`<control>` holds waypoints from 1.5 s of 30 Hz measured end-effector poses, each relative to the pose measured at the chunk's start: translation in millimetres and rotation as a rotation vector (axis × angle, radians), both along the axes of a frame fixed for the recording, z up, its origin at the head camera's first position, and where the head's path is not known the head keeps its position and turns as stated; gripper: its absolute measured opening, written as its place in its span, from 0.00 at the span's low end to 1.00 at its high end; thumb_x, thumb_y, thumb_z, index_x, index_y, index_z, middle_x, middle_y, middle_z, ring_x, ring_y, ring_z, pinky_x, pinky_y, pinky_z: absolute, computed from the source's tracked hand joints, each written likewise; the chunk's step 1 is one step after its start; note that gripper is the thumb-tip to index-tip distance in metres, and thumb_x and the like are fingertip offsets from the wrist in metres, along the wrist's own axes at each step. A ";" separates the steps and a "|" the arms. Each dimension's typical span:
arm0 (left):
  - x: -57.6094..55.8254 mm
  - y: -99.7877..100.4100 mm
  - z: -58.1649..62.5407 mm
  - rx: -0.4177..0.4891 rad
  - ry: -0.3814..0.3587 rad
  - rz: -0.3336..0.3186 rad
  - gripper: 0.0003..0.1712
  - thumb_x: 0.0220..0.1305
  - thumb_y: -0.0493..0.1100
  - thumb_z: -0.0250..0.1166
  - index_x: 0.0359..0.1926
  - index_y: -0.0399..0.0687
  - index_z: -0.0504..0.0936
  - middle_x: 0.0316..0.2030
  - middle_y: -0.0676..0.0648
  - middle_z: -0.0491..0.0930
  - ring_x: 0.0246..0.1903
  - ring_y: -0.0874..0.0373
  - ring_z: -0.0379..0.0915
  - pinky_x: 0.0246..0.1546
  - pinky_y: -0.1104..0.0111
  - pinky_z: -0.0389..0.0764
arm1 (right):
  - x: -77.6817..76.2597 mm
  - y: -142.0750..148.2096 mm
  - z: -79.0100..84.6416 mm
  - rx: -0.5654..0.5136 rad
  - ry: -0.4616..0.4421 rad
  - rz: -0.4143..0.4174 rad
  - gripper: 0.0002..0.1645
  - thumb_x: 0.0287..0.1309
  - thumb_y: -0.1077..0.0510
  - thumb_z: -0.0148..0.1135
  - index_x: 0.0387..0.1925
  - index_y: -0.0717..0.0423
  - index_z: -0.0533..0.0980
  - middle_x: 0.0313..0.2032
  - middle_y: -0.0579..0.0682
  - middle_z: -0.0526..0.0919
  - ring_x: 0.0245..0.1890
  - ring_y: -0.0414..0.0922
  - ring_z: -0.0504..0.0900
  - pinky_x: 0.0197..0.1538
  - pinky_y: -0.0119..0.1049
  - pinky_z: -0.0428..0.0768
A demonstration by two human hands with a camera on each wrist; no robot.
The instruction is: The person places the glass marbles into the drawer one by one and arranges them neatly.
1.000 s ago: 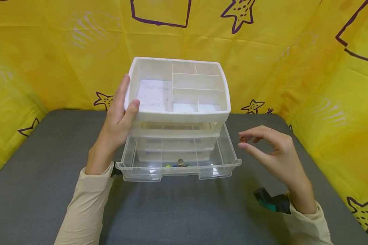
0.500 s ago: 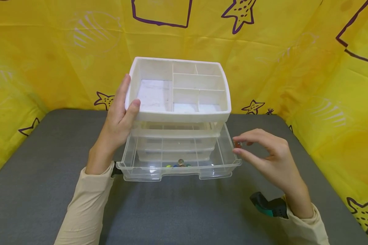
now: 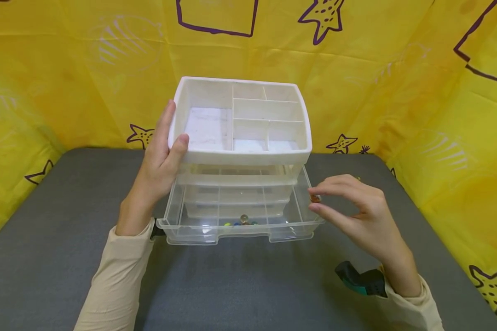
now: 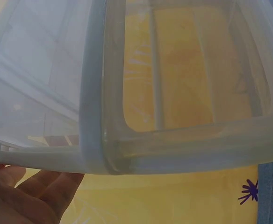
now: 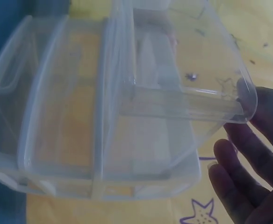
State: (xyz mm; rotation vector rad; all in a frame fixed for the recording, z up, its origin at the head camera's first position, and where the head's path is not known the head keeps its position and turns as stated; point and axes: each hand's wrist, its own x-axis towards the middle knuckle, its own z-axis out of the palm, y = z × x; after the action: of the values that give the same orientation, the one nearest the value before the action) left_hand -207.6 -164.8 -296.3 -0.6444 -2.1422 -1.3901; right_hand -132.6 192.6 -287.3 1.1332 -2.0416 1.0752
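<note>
A white plastic drawer organizer (image 3: 244, 157) stands on the table, with a divided tray on top. My left hand (image 3: 155, 170) grips the left side of that tray, thumb over its front corner; in the left wrist view the fingers of this hand (image 4: 33, 191) show below the organizer's edge. A clear drawer (image 3: 240, 233) is pulled out toward me. Inside it, near the front wall, lie a clear marble (image 3: 244, 219) and several small coloured ones. Between thumb and fingertips my right hand (image 3: 362, 211) pinches a reddish-brown marble (image 3: 315, 198), right at the drawer's right wall.
Grey cloth covers the table (image 3: 248, 285). Yellow printed fabric (image 3: 248, 55) hangs behind it and along both sides. Below the right hand, a black and green wrist device (image 3: 362, 280) sits by the sleeve.
My right hand has moved left and slightly down with the reddish-brown marble, from beside the drawer to its right wall. The left hand and the organizer have stayed put.
</note>
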 end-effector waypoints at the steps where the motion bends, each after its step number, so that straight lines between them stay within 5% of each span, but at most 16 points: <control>1: 0.1 -0.1 -0.2 0.001 -0.001 0.001 0.36 0.75 0.41 0.50 0.78 0.43 0.48 0.78 0.46 0.48 0.75 0.51 0.48 0.75 0.56 0.48 | 0.0 -1.1 0.3 0.007 0.002 0.002 0.20 0.59 0.48 0.68 0.39 0.64 0.85 0.35 0.51 0.86 0.42 0.38 0.81 0.50 0.24 0.76; 20: -0.5 0.0 -0.1 0.030 0.017 -0.018 0.36 0.73 0.38 0.50 0.78 0.40 0.49 0.78 0.42 0.48 0.74 0.48 0.48 0.75 0.57 0.48 | -8.8 -16.7 10.5 0.125 -0.022 0.099 0.14 0.61 0.52 0.67 0.43 0.56 0.85 0.38 0.48 0.88 0.41 0.37 0.84 0.47 0.24 0.79; 31: -0.9 -0.5 0.2 0.025 -0.001 -0.009 0.36 0.73 0.38 0.50 0.78 0.40 0.49 0.78 0.41 0.47 0.76 0.50 0.45 0.76 0.60 0.45 | -14.3 -29.1 16.3 0.221 -0.176 0.217 0.23 0.46 0.72 0.73 0.45 0.51 0.84 0.42 0.45 0.87 0.44 0.37 0.83 0.48 0.27 0.79; 39: -0.4 1.0 0.2 0.021 -0.008 -0.008 0.36 0.73 0.37 0.49 0.78 0.41 0.49 0.78 0.42 0.47 0.76 0.51 0.45 0.76 0.59 0.45 | -20.4 -33.0 21.2 0.345 -0.226 0.252 0.21 0.49 0.70 0.73 0.44 0.49 0.83 0.42 0.43 0.87 0.44 0.36 0.83 0.47 0.27 0.79; 45: 0.7 0.7 0.6 0.022 -0.011 -0.008 0.37 0.73 0.37 0.49 0.78 0.41 0.48 0.79 0.43 0.46 0.76 0.50 0.45 0.76 0.57 0.46 | -25.3 -39.1 27.8 0.482 -0.364 0.249 0.16 0.56 0.63 0.70 0.47 0.46 0.83 0.43 0.39 0.87 0.42 0.33 0.84 0.44 0.30 0.82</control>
State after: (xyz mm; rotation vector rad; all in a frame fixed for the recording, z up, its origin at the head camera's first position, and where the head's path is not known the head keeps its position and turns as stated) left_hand -206.9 -164.1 -295.8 -0.6388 -2.1323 -1.4219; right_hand -157.8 153.5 -259.5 1.5536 -2.5927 0.9856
